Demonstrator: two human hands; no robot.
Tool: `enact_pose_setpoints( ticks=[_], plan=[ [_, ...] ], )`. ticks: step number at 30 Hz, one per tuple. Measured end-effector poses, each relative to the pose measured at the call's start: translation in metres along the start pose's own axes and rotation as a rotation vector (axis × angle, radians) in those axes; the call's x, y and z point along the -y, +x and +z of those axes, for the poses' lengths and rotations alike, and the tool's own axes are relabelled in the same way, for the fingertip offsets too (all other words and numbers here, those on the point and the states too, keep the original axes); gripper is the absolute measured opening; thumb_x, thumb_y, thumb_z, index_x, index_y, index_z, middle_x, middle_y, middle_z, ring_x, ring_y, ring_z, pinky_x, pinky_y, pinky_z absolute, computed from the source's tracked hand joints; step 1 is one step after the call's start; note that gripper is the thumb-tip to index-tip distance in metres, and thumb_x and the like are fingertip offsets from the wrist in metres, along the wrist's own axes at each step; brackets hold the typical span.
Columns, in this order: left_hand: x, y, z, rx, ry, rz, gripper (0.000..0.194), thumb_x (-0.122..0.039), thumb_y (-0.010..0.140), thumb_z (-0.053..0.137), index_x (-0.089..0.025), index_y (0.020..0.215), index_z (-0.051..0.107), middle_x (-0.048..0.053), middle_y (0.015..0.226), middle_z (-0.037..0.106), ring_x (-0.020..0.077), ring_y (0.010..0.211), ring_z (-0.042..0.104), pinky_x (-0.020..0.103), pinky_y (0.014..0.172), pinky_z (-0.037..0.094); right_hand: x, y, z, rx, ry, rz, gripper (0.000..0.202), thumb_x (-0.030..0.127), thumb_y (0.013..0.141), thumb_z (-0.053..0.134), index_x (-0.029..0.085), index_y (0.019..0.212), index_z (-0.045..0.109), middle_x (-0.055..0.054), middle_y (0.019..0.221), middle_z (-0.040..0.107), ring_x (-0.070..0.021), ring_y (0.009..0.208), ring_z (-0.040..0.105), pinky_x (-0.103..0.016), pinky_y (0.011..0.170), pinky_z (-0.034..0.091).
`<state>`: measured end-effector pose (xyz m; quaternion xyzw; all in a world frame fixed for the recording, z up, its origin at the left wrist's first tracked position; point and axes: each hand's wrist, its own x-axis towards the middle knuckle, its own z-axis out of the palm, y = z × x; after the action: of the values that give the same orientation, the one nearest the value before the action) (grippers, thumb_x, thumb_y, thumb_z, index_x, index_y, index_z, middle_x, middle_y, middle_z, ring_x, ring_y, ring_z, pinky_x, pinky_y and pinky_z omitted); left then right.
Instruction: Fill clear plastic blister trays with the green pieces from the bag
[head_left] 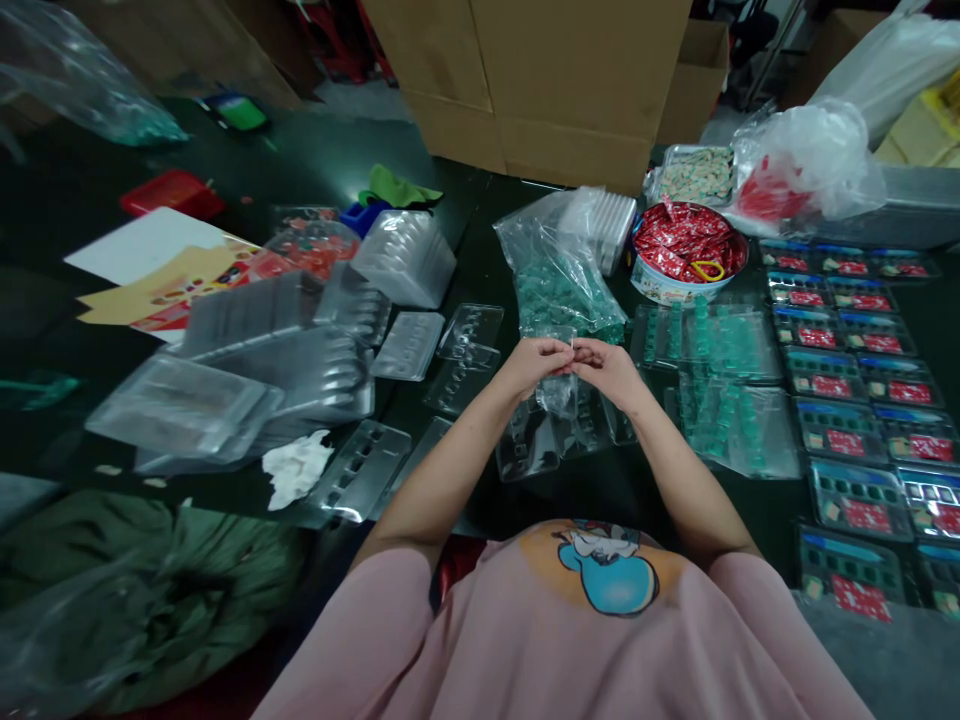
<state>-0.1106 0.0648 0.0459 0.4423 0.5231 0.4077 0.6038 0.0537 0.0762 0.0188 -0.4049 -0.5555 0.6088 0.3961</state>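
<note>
My left hand (536,364) and my right hand (607,372) meet in front of me, fingertips pinched together. A clear plastic piece (557,394) shows between and below them; its exact shape is hard to make out. Just beyond my fingers lies a clear bag of small green pieces (559,290). Under my wrists are several clear moulded plastic trays (527,440). To the right of my right hand, clear trays with rows of green pieces (724,345) overlap one another.
Stacked clear plastic packs (300,350) and a crumpled white tissue (296,468) are on the left. A round tin of red packets (688,245) stands back right, near filled trays (829,385) in columns. A large cardboard box (540,80) borders the far side.
</note>
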Motion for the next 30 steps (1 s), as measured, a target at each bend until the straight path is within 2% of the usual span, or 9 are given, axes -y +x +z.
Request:
enact_pose_setpoints(
  ticks=[6, 15, 23, 30],
  plan=[
    [0.001, 0.001, 0.0, 0.001, -0.032, -0.008, 0.033, -0.038, 0.059, 0.085, -0.011, 0.071, 0.069, 0.003, 0.061, 0.065, 0.0094, 0.056, 0.055, 0.023, 0.058, 0.045, 0.0, 0.0, 0.0, 0.005, -0.016, -0.004, 0.042, 0.025, 0.067, 0.072, 0.019, 0.109, 0.068, -0.002, 0.088, 0.074, -0.0187, 0.084, 0.071, -0.039, 0.088, 0.056],
    [0.009, 0.005, -0.002, 0.026, -0.051, -0.029, 0.037, -0.04, 0.057, 0.086, -0.011, 0.074, 0.07, 0.004, 0.065, 0.066, 0.0109, 0.059, 0.057, 0.025, 0.062, 0.047, -0.008, 0.002, -0.002, 0.003, -0.014, -0.016, 0.04, 0.026, 0.067, 0.071, 0.021, 0.107, 0.068, 0.001, 0.085, 0.073, -0.0162, 0.08, 0.07, -0.035, 0.085, 0.056],
    [0.005, 0.003, 0.001, 0.032, -0.048, -0.06, 0.03, -0.033, 0.06, 0.084, -0.011, 0.072, 0.067, 0.003, 0.064, 0.065, 0.0103, 0.06, 0.058, 0.026, 0.065, 0.049, -0.007, 0.001, -0.002, 0.007, -0.038, -0.024, 0.038, 0.027, 0.068, 0.07, 0.02, 0.106, 0.067, 0.0, 0.084, 0.073, -0.0161, 0.08, 0.07, -0.034, 0.083, 0.056],
    [0.007, 0.005, 0.002, 0.028, -0.037, -0.017, 0.03, -0.034, 0.059, 0.082, -0.012, 0.071, 0.065, 0.002, 0.064, 0.064, 0.011, 0.061, 0.058, 0.027, 0.067, 0.049, -0.002, 0.002, -0.005, -0.001, -0.062, -0.031, 0.035, 0.027, 0.069, 0.069, 0.019, 0.103, 0.068, -0.001, 0.085, 0.071, -0.0154, 0.078, 0.068, -0.033, 0.083, 0.055]
  ],
)
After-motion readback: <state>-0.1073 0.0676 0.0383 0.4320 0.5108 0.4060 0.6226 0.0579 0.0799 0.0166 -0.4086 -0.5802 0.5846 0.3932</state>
